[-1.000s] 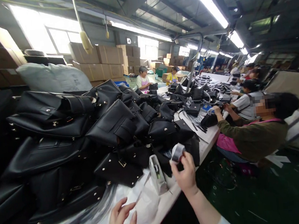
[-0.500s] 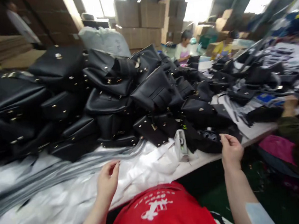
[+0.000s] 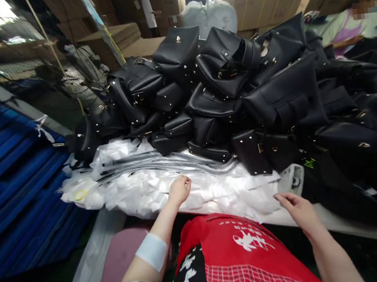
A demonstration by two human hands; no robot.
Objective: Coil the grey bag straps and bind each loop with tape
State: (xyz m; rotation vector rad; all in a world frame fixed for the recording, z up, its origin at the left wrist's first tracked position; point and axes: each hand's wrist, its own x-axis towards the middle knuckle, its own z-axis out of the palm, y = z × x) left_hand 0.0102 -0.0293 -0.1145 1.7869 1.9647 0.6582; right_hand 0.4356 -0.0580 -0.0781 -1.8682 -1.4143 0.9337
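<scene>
Stacked cardboard boxes (image 3: 271, 2) line the back of the room, a person in a white top (image 3: 148, 10) stands near them, and a heap of black bags (image 3: 221, 65) with small metal fittings covers the far side of the white table (image 3: 355, 223). Blue slatted panels (image 3: 17, 177) lean at the left.

Between the heap and the red apron (image 3: 236, 243) lie the white sheets (image 3: 153, 189), thin and crumpled, spread in a band whose long axis runs left to right along the near edge. Grey strips (image 3: 163, 160) lie along the band's far side, roughly parallel to it.

Of the 2 hands, the left hand (image 3: 180, 190) is the more central: it is over the middle of the band, fingers curled in and tips close to the thumb. Whether it pinches a sheet or nothing at all, I cannot tell. The right hand (image 3: 298, 208) is at the band's right end, half open with its fingers loosely bent, and no object shows in it (contact with the sheet's edge is unclear). Just beyond those fingers is the pale tape dispenser (image 3: 295, 179), much nearer the right hand than the left. So the sheets stretch away leftward from the right hand, but to either side of the left.
</scene>
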